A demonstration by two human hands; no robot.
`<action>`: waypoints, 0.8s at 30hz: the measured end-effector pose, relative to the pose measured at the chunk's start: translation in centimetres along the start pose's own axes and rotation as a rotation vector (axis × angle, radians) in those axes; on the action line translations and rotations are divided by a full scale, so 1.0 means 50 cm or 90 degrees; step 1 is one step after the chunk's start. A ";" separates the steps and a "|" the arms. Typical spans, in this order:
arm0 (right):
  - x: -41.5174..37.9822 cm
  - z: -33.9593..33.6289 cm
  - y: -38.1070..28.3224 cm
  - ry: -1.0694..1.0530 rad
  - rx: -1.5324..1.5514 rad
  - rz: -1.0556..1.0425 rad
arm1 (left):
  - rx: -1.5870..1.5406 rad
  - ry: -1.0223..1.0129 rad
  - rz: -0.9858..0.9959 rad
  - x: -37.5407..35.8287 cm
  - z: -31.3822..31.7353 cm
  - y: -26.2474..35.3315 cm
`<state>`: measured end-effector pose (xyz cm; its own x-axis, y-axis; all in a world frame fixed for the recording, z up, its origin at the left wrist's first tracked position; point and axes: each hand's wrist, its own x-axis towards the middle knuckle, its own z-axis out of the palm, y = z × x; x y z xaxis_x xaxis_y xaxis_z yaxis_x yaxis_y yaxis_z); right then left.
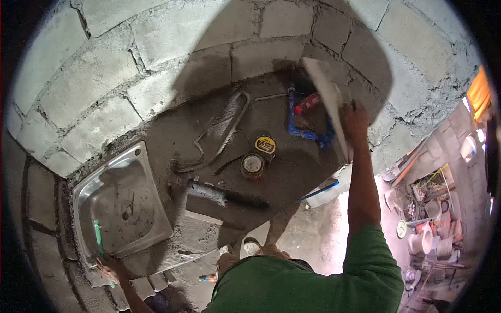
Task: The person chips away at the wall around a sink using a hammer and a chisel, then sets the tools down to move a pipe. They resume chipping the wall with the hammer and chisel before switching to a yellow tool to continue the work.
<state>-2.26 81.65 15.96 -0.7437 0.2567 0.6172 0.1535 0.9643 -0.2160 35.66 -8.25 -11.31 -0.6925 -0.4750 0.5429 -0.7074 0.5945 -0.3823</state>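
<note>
My left hand [110, 271] is at the near corner of a steel sink [156, 201], its fingers around a slim green tool [98, 237]. The tool's upper end reaches over the basin; I cannot make out its kind. Out to the right, my right hand [356, 125] is closed on the back of a long flat board [326, 99], like a plastering float. The board stands on edge, tilted, beside a blue pipe frame [290, 117] and a red bottle-like item [307, 103]. How the fingers hold the board is partly hidden.
On the grey cement counter [209, 130] are a yellow tape measure [265, 144], a round tin [252, 165], a bent metal frame [237, 122] and a trowel-like tool [224, 201]. A block wall [182, 62] curves behind. Clutter with buckets [420, 241] fills the floor at right.
</note>
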 end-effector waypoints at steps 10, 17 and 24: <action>-0.090 0.111 0.232 0.052 0.041 0.202 | -0.024 0.104 0.003 0.033 -0.171 0.089; -0.125 0.173 0.245 -0.056 0.012 0.189 | -0.141 0.051 -0.106 0.033 -0.034 0.019; 0.001 0.115 0.008 -0.043 0.173 -0.020 | -0.078 0.057 -0.050 0.008 0.092 -0.038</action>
<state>-5.95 81.68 11.56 -0.7885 0.2132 0.5769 -0.0434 0.9164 -0.3980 36.08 -12.55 -13.82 -0.6168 -0.4670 0.6336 -0.7326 0.6350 -0.2452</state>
